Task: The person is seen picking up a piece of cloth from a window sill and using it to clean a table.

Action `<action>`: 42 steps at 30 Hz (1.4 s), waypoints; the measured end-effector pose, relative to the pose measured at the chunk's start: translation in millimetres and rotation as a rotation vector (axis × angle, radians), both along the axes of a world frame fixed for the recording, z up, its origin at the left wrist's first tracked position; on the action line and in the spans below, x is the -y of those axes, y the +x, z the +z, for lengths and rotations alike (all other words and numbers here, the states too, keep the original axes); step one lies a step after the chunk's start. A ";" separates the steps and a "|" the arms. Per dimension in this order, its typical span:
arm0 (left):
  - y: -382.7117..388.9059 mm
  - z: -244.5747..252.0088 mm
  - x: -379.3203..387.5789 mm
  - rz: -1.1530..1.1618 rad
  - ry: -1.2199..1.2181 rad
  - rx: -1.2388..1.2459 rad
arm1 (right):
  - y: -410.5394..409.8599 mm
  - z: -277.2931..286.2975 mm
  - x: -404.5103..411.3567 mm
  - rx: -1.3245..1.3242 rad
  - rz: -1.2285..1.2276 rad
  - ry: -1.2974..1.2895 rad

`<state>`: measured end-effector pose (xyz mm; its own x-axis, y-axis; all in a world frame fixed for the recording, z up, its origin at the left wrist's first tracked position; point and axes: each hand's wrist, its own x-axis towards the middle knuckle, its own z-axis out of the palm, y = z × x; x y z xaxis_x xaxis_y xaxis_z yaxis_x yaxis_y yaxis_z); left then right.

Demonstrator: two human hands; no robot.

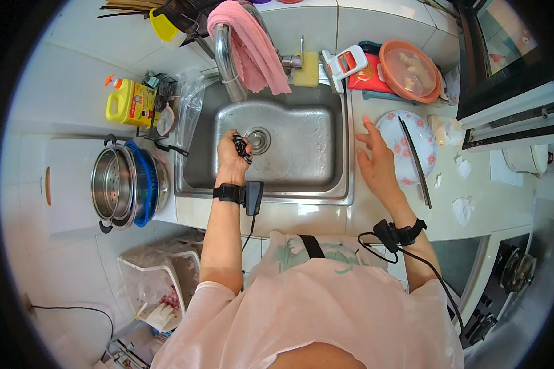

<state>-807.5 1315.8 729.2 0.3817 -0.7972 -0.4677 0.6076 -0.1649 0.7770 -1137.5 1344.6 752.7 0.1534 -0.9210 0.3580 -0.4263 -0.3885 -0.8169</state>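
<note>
Over the left part of the stainless steel sink, near its drain, my left hand is closed around a black-and-white patterned item whose kind I cannot tell. My right hand is above the counter between the sink and a flowered plate, fingers apart and holding nothing. A pair of dark chopsticks lies across the plate's right part. The faucet carries a pink towel, and a yellow sponge stands at the sink's back edge.
Stacked steel pots and a yellow detergent bottle are on the left. An orange bowl with a clear lid sits at the back right, beside a white-handled tool. Crumpled tissues lie right of the plate. A waste bin stands below left.
</note>
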 end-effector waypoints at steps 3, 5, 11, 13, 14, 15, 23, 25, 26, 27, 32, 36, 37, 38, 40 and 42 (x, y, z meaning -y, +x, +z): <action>-0.1 1.2 -9.7 -0.018 0.005 0.056 | -3.1 -3.4 -4.9 0.000 0.011 -0.013; -0.1 6.6 -18.9 -0.148 -0.037 -0.048 | -6.0 -4.7 -6.3 -0.001 0.013 -0.018; -7.8 0.0 -50.1 -0.063 -0.259 -0.038 | -10.9 -7.3 -12.2 0.015 0.030 0.036; -7.5 3.6 -56.8 -0.014 -0.214 0.001 | -11.8 -12.0 -13.8 0.036 0.042 0.018; -1.6 -3.1 -57.8 -0.018 -0.202 0.001 | -13.1 -13.0 -14.9 0.036 0.051 0.013; 2.8 -7.9 -58.8 -0.019 -0.190 0.001 | -13.8 -14.0 -15.5 0.030 0.060 0.023; 15.4 -32.4 -67.8 0.072 -0.314 -0.270 | -22.3 -11.0 -19.5 0.035 0.101 0.079; 3.5 -21.0 -69.2 0.148 -0.302 -0.298 | -25.8 -12.2 -20.1 0.057 0.078 0.085; -3.2 -13.6 -70.0 0.220 -0.288 -0.326 | -27.1 -12.1 -21.4 0.057 0.079 0.083; -8.0 -7.5 -70.7 0.219 -0.291 -0.326 | -28.4 -11.7 -22.9 0.059 0.069 0.082; 9.0 -15.9 -74.8 0.088 -0.300 -0.234 | -28.3 -8.5 -36.7 0.058 0.033 0.043; 15.6 -18.2 -74.7 0.025 -0.345 -0.210 | -24.0 -16.9 -52.3 0.066 -0.012 0.048; 15.5 -16.2 -74.8 0.047 -0.307 -0.177 | -22.4 -19.9 -55.4 0.051 -0.024 0.042; 15.4 -13.8 -75.2 0.071 -0.268 -0.143 | -20.0 -19.9 -59.3 0.047 -0.027 0.043; 16.3 -9.7 -76.5 0.063 -0.245 -0.128 | -14.0 -20.6 -71.5 0.059 0.002 0.054; 19.8 -10.2 -74.1 0.048 -0.188 -0.065 | -10.5 -19.8 -78.7 0.058 -0.012 0.052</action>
